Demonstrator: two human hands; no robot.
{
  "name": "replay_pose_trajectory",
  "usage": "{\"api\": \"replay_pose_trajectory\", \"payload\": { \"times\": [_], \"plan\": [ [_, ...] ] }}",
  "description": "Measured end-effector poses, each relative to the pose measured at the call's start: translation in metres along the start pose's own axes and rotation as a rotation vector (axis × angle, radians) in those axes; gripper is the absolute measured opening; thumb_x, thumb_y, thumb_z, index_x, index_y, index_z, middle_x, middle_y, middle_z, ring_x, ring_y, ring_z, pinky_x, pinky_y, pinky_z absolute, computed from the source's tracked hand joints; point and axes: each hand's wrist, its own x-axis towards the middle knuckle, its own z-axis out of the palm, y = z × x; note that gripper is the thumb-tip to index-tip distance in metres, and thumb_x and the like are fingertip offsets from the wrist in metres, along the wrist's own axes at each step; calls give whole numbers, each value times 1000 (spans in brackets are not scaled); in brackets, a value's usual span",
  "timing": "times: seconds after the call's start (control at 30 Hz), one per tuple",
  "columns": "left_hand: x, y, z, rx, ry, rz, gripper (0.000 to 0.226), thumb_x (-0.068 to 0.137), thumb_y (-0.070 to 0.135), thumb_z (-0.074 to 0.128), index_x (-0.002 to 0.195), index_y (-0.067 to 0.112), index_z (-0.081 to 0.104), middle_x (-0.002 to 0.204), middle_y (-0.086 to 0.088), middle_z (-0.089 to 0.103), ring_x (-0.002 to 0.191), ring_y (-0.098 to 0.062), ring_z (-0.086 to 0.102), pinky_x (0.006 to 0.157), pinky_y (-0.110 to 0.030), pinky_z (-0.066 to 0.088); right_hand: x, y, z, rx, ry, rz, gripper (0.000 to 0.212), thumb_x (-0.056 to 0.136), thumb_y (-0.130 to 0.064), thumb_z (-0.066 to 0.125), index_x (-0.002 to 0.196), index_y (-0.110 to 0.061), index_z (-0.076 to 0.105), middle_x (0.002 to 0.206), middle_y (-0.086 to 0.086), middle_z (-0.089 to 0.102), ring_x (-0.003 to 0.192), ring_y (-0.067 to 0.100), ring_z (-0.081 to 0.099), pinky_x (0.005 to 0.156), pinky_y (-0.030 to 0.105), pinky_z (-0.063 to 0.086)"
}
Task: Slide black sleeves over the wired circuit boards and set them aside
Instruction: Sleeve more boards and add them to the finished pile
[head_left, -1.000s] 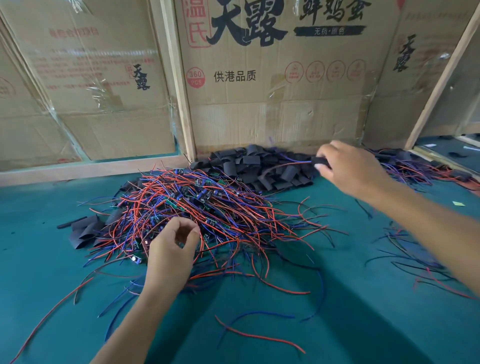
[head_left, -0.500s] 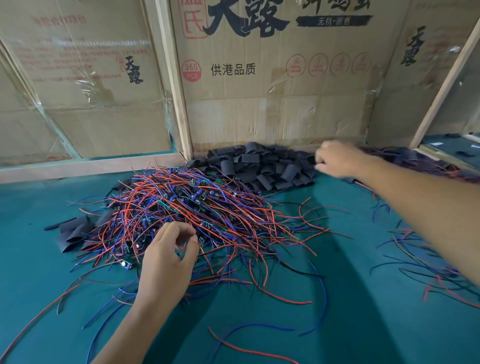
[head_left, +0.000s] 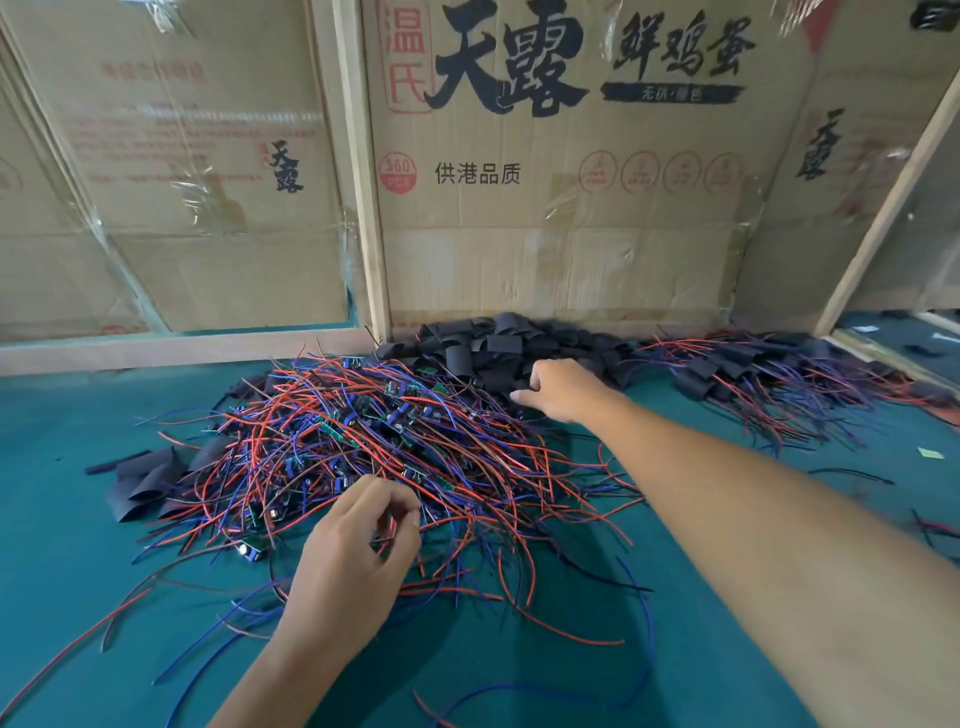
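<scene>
A tangled heap of wired circuit boards (head_left: 363, 436), small green boards with red and blue leads, covers the middle of the green table. Behind it, against the cardboard wall, lies a pile of black sleeves (head_left: 498, 348). My right hand (head_left: 561, 389) reaches over the heap to the pile's front edge; its bent fingertips touch the sleeves and the thumb sticks out to the left, with nothing visibly held. My left hand (head_left: 363, 551) sits at the heap's near edge, thumb and curled fingers pinching wires there. Sleeved boards (head_left: 727, 374) with trailing leads lie at the right.
Cardboard sheets and wooden posts (head_left: 363, 171) wall off the back. More flat black sleeves (head_left: 150, 478) lie left of the heap. Loose red and blue wires (head_left: 571, 639) stray over the green table surface (head_left: 519, 691) near me.
My right hand carried a black sleeved piece to the right-hand pile, left it there, and swung back left to the sleeve pile. My left hand stayed at the heap's near edge.
</scene>
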Motion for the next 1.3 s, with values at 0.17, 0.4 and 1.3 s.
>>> {"api": "replay_pose_trajectory", "payload": {
  "times": [0.17,0.4,1.3],
  "plan": [
    [-1,4,-1,44,6,16,26,91,8,67,85,31,57,88,14,55,77,-13,53,66,-28,44,3,9,6,160,102,29,48,98,-50,52,84,-7,66,95,13,65,95,37,63,76,39,47],
    [-2,4,3,63,-43,48,29,91,12,66,86,37,52,88,16,54,78,-12,54,65,-31,47,19,21,13,-204,108,-53,53,103,-51,40,127,-10,64,142,5,52,130,30,42,101,43,42],
    [-10,25,14,-371,-175,-135,25,88,40,70,112,39,61,100,13,71,91,-14,67,82,-37,54,-213,-57,5,1060,-97,-172,31,92,-12,68,116,-32,66,96,-9,65,84,11,66,82,26,53]
  ]
}}
